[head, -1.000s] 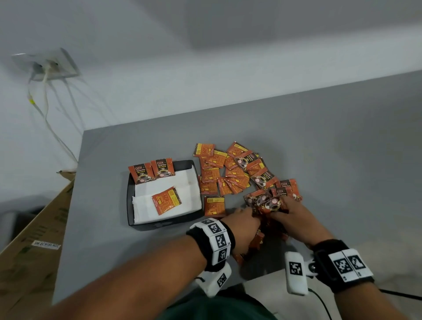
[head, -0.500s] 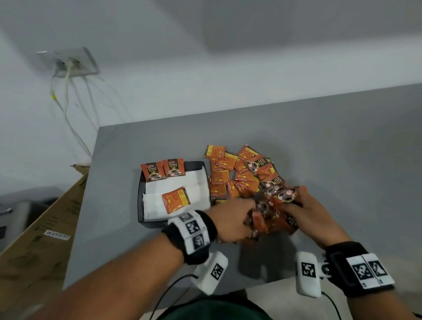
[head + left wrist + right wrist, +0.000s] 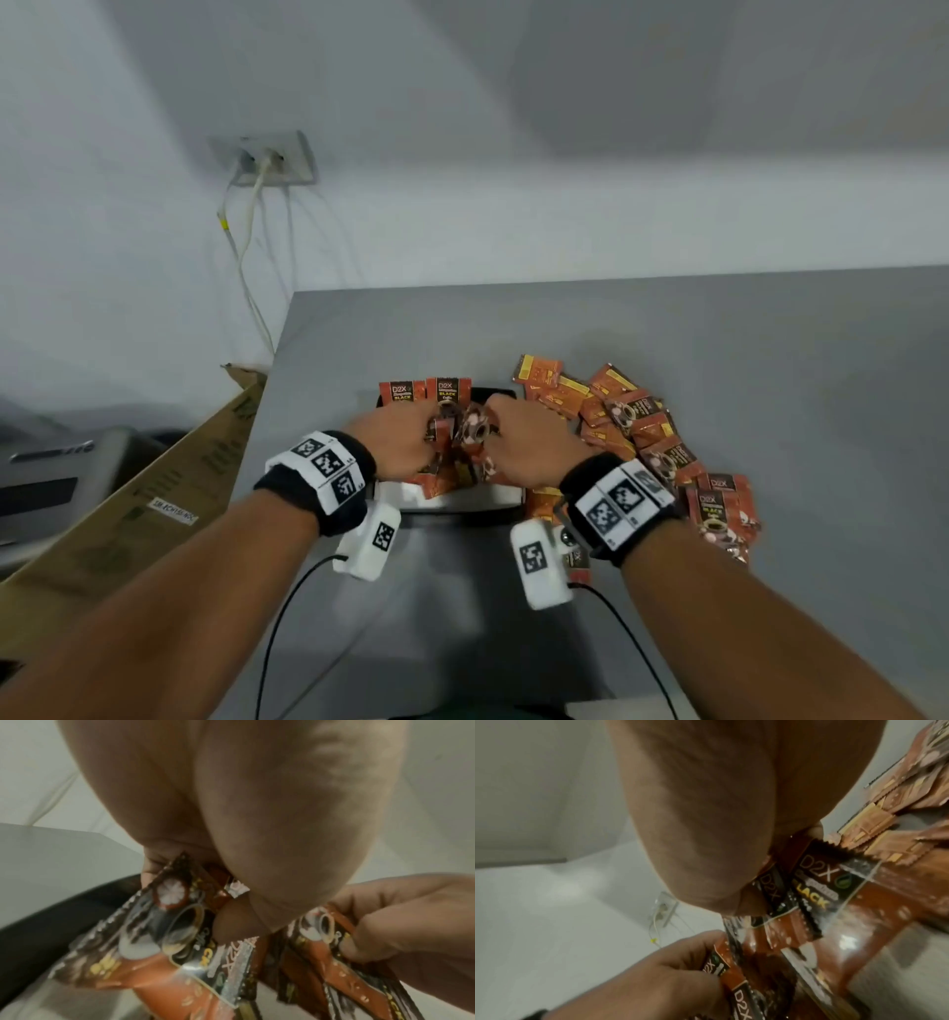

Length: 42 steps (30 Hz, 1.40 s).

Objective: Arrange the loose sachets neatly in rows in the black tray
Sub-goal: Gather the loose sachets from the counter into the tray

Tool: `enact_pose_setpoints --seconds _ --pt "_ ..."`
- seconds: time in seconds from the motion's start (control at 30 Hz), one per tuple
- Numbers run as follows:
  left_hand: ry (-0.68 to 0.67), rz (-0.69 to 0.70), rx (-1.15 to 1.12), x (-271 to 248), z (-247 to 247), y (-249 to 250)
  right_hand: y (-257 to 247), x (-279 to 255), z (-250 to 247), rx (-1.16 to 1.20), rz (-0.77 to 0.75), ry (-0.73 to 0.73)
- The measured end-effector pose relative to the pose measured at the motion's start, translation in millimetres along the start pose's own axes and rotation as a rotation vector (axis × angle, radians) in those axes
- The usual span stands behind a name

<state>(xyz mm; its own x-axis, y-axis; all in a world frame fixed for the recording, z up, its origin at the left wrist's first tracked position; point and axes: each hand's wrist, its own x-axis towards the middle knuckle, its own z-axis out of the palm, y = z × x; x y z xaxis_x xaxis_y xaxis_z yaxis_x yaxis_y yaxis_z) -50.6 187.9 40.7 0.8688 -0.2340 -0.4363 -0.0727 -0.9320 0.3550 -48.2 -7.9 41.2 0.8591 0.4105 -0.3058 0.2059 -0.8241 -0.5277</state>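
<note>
On a grey table (image 3: 770, 360) by a white wall, the left hand (image 3: 395, 442) and right hand (image 3: 524, 442) are each gripping a fan of sachets (image 3: 457, 437) right over the tray (image 3: 493, 395), probably squaring them up for rows, while the pile (image 3: 631, 421) is sitting beside it.

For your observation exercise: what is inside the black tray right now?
Two upright sachets stand at the black tray far edge, and white lining shows near. Both hands, gripping bunched sachets, cover everything between.

Orange-and-black sachets over grey and white

Orange sachets (image 3: 639, 416) printed with black panels, yellow lettering, white-and-brown cups; black tray (image 3: 500, 394) lined in white; grey table (image 3: 770, 360); black wristbands (image 3: 318, 475) bearing black-and-white square codes; brown cardboard box (image 3: 169, 483).
</note>
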Motion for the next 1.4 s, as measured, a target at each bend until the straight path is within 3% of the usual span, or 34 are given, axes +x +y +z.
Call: enact_pose_setpoints --seconds 0.23,0.33,0.43,0.57,0.9,1.07,1.23,1.3,1.4 --pt "-0.034 -0.006 0.157 6.7 5.8 -5.1 -4.8 22.2 20.1 -0.208 0.012 -0.094" --pt "-0.009 0.020 0.241 4.0 8.1 -5.7 -2.3 20.6 21.2 -0.252 -0.030 -0.043" --pt "0.036 0.039 0.189 -0.3 6.7 -9.5 1.3 13.4 24.0 -0.303 -0.121 0.049" --pt "-0.082 0.109 0.199 -13.4 8.9 -11.9 9.4 0.7 31.6 -0.325 -0.175 -0.009" --pt "-0.169 0.178 0.112 -26.8 16.0 -19.1 7.8 -19.1 30.5 -0.275 -0.186 -0.117" --pt "-0.035 0.179 0.044 -27.0 4.6 -10.0 19.8 -28.0 19.9 -0.040 -0.173 -0.031" --pt "0.080 0.189 -0.032 -17.9 -9.4 24.8 73.1 -39.5 -12.0 0.070 0.073 0.232" --pt "0.123 0.269 -0.042 -9.8 -8.7 53.4 107.6 -50.3 -26.7 0.012 0.250 0.333" --pt "0.070 0.365 -0.059 6.7 6.8 108.4 152.2 -74.1 -36.2 -0.067 0.546 0.335"
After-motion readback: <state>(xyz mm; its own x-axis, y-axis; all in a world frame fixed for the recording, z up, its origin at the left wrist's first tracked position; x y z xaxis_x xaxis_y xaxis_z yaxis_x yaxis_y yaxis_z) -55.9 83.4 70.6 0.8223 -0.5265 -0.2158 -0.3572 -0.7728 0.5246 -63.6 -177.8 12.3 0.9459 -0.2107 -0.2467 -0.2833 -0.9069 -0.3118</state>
